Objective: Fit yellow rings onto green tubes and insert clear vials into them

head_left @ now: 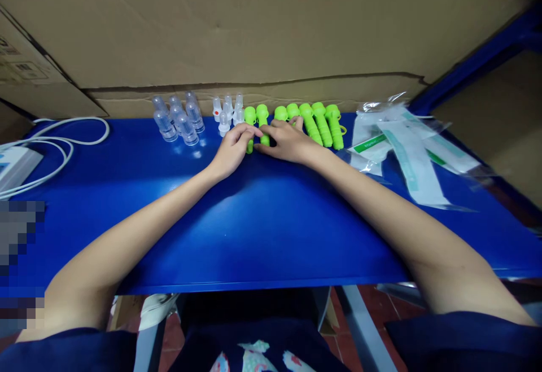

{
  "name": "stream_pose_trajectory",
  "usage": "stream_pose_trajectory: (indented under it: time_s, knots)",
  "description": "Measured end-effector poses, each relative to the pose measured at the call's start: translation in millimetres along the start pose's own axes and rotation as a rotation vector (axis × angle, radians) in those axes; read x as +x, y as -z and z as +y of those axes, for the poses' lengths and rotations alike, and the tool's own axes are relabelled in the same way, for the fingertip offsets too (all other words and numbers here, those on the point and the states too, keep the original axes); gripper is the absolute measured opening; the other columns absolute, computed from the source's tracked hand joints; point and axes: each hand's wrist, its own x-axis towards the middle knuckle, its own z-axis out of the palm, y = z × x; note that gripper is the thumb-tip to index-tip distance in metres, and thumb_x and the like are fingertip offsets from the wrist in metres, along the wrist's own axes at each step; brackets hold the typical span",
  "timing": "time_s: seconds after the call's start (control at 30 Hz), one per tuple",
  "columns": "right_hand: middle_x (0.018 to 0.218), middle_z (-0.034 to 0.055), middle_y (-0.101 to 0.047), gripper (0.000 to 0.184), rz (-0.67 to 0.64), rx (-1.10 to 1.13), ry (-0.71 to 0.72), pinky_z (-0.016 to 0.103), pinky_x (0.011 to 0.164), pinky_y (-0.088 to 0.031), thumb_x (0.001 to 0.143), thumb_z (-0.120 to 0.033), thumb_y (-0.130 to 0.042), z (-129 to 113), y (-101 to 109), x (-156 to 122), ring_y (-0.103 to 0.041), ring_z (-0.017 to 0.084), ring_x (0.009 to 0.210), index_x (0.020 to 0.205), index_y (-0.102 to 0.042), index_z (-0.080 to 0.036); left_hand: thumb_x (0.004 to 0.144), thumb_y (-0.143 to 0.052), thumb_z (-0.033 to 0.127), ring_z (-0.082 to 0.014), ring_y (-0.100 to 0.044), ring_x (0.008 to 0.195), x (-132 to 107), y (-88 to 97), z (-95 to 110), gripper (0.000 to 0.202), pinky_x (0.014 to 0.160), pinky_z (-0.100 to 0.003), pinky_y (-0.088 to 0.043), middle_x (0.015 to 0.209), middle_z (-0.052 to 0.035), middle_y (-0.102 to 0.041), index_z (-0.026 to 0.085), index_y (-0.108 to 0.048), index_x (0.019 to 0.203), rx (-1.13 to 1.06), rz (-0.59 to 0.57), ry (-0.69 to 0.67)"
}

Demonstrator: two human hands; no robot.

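A row of bright green plastic tubes with wider round caps lies along the back of the blue table [271, 231]. My left hand [234, 147] is closed at the row's left end, its fingertips on the leftmost green tube [249, 115]. Over the tubes just beside it rests my right hand [285, 141], with thumb and fingers apart around the second green tube [262, 113]. Its palm and fingers hide the lower parts of the middle tubes. Further right, several more tubes show, the outermost green tube [334, 126] having a small side loop.
Clear plastic bottles [185, 126] stand at the back left, beside small clear nozzle-like pieces [227, 106]. Flat plastic-wrapped packets [412, 157] overlap on the right. A white cable [63, 140] coils at the left. Cardboard [254, 27] walls the back edge.
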Motion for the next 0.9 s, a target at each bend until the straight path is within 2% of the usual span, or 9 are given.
stream_pose_trajectory:
  time_s: [0.17, 0.3, 0.4, 0.5, 0.6, 0.7, 0.8, 0.9]
  knots:
    - [0.128, 0.0193, -0.064, 0.054, -0.050, -0.007, 0.005, 0.053, 0.106, -0.029, 0.093, -0.046, -0.063, 3.9, 2.4, 1.0, -0.057, 0.040, 0.125, 0.141, -0.064, -0.022, 0.104, -0.046, 0.021, -0.0144, -0.066, 0.100, 0.0, 0.4, 1.9, 0.032, 0.089, -0.024, -0.049, 0.101, -0.0052, -0.076, 0.017, -0.073, 0.087, -0.009, -0.004, 0.028]
    - [0.117, 0.0172, -0.069, 0.052, -0.063, 0.040, 0.020, 0.051, 0.103, -0.031, 0.092, -0.046, -0.063, 5.0, 6.0, 2.9, -0.062, 0.035, 0.110, 0.137, -0.069, -0.020, 0.105, -0.045, 0.022, -0.0129, -0.065, 0.091, 1.2, 1.6, -1.3, 0.035, 0.084, -0.024, -0.048, 0.095, -0.0045, -0.075, 0.017, -0.072, 0.083, -0.028, -0.001, 0.029]
    - [0.103, 0.0120, -0.073, 0.047, -0.004, 0.096, 0.020, 0.050, 0.101, -0.034, 0.091, -0.044, -0.067, 3.3, 10.7, 3.6, -0.065, 0.030, 0.098, 0.130, -0.073, -0.019, 0.104, -0.045, 0.021, -0.0121, -0.062, 0.086, 1.9, 1.9, -4.2, 0.035, 0.083, -0.023, -0.047, 0.087, -0.0029, -0.071, 0.017, -0.073, 0.082, -0.034, 0.026, 0.015]
    - [0.090, 0.0076, -0.073, 0.042, 0.071, 0.232, -0.025, 0.044, 0.095, -0.041, 0.092, -0.039, -0.067, 3.6, 17.5, 4.0, -0.067, 0.025, 0.089, 0.126, -0.075, -0.017, 0.104, -0.046, 0.020, -0.0119, -0.060, 0.084, 2.1, 1.0, -3.3, 0.035, 0.082, -0.022, -0.047, 0.084, -0.0020, -0.069, 0.017, -0.073, 0.083, -0.055, 0.044, 0.021]
    - [0.086, 0.0063, -0.072, 0.040, 0.151, 0.422, -0.056, 0.037, 0.083, -0.049, 0.093, -0.037, -0.066, 7.2, 25.6, 4.0, -0.067, 0.022, 0.083, 0.125, -0.075, -0.016, 0.104, -0.047, 0.017, -0.0112, -0.059, 0.082, 2.2, -0.7, 0.5, 0.034, 0.079, -0.021, -0.046, 0.082, -0.0017, -0.068, 0.016, -0.072, 0.081, -0.090, 0.060, 0.049]
    - [0.085, 0.0050, -0.071, 0.038, 0.241, 0.497, -0.034, 0.036, 0.081, -0.053, 0.093, -0.039, -0.069, 7.3, 36.0, 1.2, -0.067, 0.021, 0.084, 0.124, -0.075, -0.017, 0.103, -0.049, 0.017, -0.0098, -0.060, 0.077, 2.6, -1.9, 3.6, 0.030, 0.069, -0.019, -0.045, 0.082, -0.0014, -0.067, 0.016, -0.070, 0.082, -0.206, 0.081, 0.133]
    - [0.091, 0.0061, -0.072, 0.040, 0.298, 0.509, 0.051, 0.038, 0.085, -0.056, 0.092, -0.043, -0.072, -2.8, 47.7, -6.8, -0.067, 0.023, 0.088, 0.124, -0.074, -0.019, 0.106, -0.051, 0.028, -0.0096, -0.065, 0.072, 3.2, -2.2, 5.2, 0.026, 0.062, -0.020, -0.044, 0.085, -0.0018, -0.070, 0.016, -0.068, 0.090, -0.428, 0.059, 0.258]
    - [0.102, 0.0068, -0.074, 0.044, 0.224, 0.511, 0.216, 0.038, 0.089, -0.055, 0.091, -0.045, -0.075, -18.2, 54.3, -17.4, -0.067, 0.023, 0.092, 0.127, -0.072, -0.021, 0.107, -0.049, 0.047, -0.0136, -0.072, 0.077, 3.3, -2.5, 6.9, 0.037, 0.066, -0.022, -0.051, 0.088, -0.0040, -0.075, 0.016, -0.069, 0.102, -0.582, 0.040, 0.323]
